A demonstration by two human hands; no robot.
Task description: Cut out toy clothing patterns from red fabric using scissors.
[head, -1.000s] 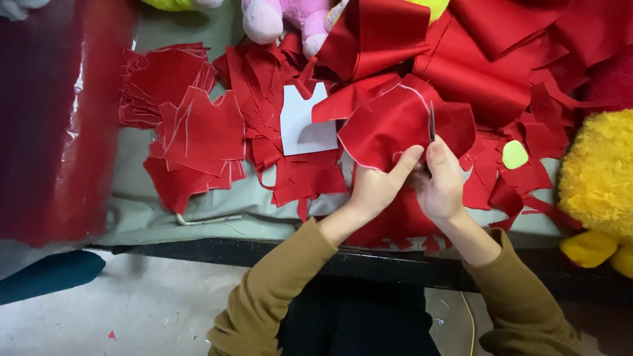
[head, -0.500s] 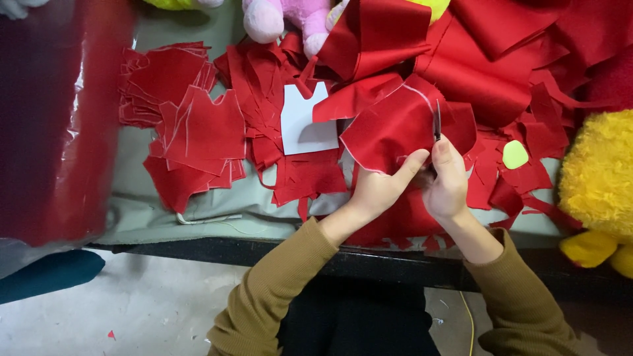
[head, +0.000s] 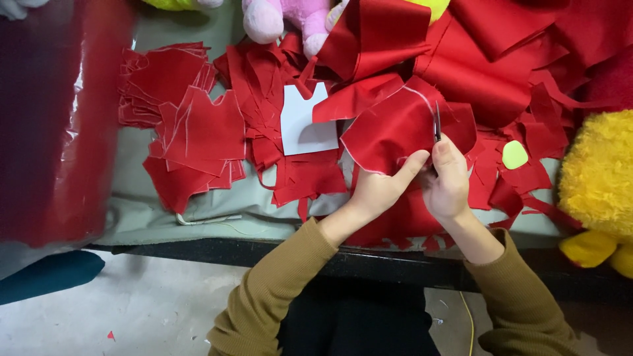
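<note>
Your left hand (head: 377,191) pinches the lower edge of a red fabric piece (head: 395,128) just right of the frame's centre, thumb on top and fingers underneath, holding it up off the table (head: 198,221). Your right hand (head: 447,181) is closed around a pair of scissors (head: 436,122), whose dark blades stick up out of the fist and sit in the cloth's right side. The two hands are close together, almost touching, with the cloth between them.

A pale chalk line runs around the piece. The lower left edge already follows that line cleanly, so that part looks cut. The blades stand near the upper right, where extra cloth hangs beyond the line, so the outline seems partly done with the right side and top left to trim.

At centre left, a stack of cut red shapes (head: 198,132) lies fanned on the table, which suggests many pieces are finished. A white paper template (head: 304,128) lies flat just left of the piece you hold. Red offcuts (head: 303,178) are scattered under and around your hands. Across the upper right, large folds of uncut red fabric (head: 501,59) are heaped, so plenty of material remains. A yellow plush toy (head: 597,178) sits at the right edge and a pink plush toy (head: 277,16) at the top.
</note>
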